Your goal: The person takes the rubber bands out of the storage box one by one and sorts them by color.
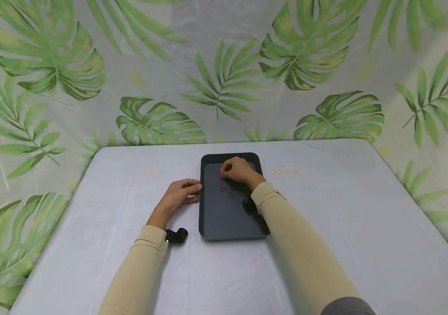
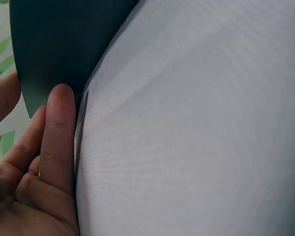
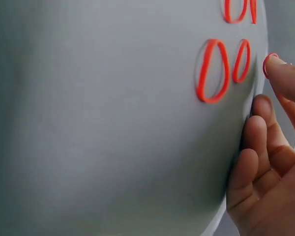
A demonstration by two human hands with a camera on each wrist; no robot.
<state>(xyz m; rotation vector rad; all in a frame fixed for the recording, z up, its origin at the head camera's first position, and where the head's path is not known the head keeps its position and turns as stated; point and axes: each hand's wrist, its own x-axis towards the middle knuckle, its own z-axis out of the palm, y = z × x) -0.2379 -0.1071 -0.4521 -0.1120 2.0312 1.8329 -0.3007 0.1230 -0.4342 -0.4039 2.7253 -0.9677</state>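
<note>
Head view, red band [image 3: 264, 69] pinched in right hand [image 1: 239, 169] over dark tray [image 1: 227, 221], relaxed left hand [image 1: 179, 192] touching tray's edge

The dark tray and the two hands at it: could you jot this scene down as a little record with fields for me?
Surface: white-covered table
Container: dark rectangular baking tray
Left hand: touches the tray's left edge
Right hand: over the tray, pinching a red rubber band
On the tray: more red rubber bands, at least four
Right of the tray: four orange rubber bands in a row
Backdrop: leaf-print cloth
</note>
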